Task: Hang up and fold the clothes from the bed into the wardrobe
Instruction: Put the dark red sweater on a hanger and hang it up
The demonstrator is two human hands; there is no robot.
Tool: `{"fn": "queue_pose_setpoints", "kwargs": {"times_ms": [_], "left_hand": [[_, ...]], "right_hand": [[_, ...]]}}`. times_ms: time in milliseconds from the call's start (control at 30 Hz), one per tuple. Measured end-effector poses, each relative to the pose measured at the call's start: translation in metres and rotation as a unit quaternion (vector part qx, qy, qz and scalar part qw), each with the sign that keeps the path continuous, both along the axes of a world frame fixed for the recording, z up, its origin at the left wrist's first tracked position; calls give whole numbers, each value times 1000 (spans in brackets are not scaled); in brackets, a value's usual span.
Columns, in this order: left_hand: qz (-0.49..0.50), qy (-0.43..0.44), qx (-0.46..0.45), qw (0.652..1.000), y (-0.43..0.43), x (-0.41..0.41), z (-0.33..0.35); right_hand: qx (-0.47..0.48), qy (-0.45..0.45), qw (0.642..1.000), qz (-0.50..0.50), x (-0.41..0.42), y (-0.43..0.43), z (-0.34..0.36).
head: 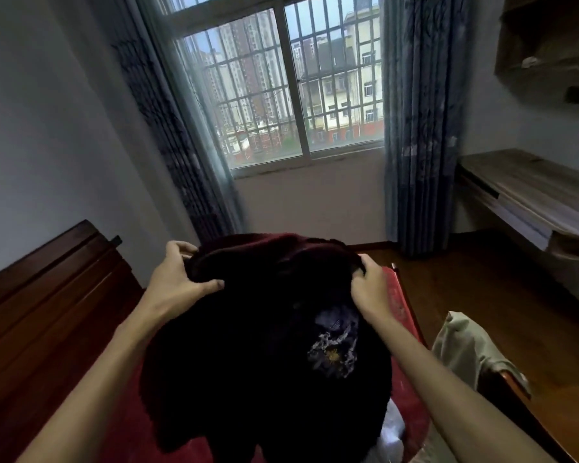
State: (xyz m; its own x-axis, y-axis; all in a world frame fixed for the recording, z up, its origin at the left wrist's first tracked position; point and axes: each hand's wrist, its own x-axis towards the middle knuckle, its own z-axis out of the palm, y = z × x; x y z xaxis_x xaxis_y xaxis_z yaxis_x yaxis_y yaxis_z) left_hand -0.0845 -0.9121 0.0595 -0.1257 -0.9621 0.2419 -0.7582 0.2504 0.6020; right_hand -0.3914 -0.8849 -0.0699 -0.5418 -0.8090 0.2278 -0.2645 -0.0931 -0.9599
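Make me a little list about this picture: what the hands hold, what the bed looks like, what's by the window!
hands: left hand and right hand both grip the dark garment near its top
dark garment: held up above the bed, pale print on it
bed: red cover, wooden headboard on the left
beige garment: lies right of the dark one
window: barred, blue curtains either side

No legible text, brand, number or sign anywhere; only a pale printed graphic (pixel 335 349) on the dark garment (pixel 248 329), too blurred to read.
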Motion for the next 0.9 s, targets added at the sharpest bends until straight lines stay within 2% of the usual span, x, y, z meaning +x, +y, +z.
{"fn": "queue_pose_setpoints", "kwargs": {"times_ms": [133, 200, 267, 333, 400, 467, 600, 700, 833, 900], "left_hand": [[-17, -115, -2, 993, -6, -13, -65], [-67, -156, -14, 985, -7, -32, -95], [-173, -110, -1, 979, 0, -56, -117], [-234, 23, 46, 971, 12, -80, -127], [-221, 122, 65, 965, 19, -94, -133], [-202, 152, 67, 965, 19, -104, -134], [-248, 147, 78, 955, 23, -140, -124], [-212, 166, 76, 960, 30, -174, -117], [-191, 53, -17, 980, 35, -190, -109], [-178, 37, -52, 982, 30, -189, -98]], "right_hand": [[-89, 31, 995, 27, 11, 12, 45], [-119, 74, 988, 63, 23, 19, 54], [-147, 131, 976, 98, 36, 22, 56], [-173, 154, 967, 104, 38, 22, 58], [-179, 168, 964, 105, 28, 22, 61], [-165, 189, 963, 103, 11, 24, 63], [-147, 212, 963, 77, -14, 34, 62], [-139, 254, 953, 83, -19, 41, 58], [-118, 239, 963, 49, -45, 47, 50], [-107, 229, 967, 31, -58, 48, 46]]}}
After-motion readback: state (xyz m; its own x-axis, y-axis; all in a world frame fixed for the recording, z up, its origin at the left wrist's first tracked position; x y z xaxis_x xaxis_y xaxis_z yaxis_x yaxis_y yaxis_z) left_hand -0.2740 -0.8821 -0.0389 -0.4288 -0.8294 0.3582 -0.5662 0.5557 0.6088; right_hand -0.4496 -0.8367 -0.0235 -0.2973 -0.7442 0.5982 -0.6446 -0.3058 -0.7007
